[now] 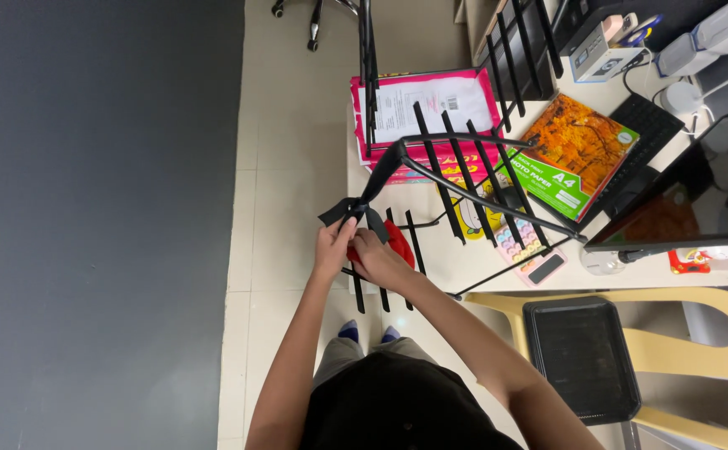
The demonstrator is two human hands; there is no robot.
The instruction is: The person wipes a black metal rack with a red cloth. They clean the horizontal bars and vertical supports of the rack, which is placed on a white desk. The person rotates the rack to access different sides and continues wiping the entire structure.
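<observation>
Pinching at the centre of the frame, the left hand (pixel 331 243) has its fingers closed on the tail of a black strap (pixel 349 210) tied around the corner of a black metal rack (pixel 464 187). Right beside it, touching, the right hand (pixel 378 258) is curled shut against something red (pixel 397 240), a cloth or a tool, too covered to tell which, and it also presses on the rack's lower bars.

Risk, as I read it: the rack stands tilted, half on the bench (pixel 464 258) and half out over the floor, so a hard tug on the strap could swing the frame off the edge or rake its slats across the stack of pink packages (pixel 427 108) and the orange photo-paper pack (pixel 576 150) behind it. The pastel calculator (pixel 529 250) under the bars could get knocked too.

Pose now: both forearms run up from the bottom of the frame and meet at the knot, left arm nearly straight, right arm angled in from the lower right, wrists close together. Lower right, a black tray (pixel 580 358) rests on a yellow plastic chair (pixel 697 333).
</observation>
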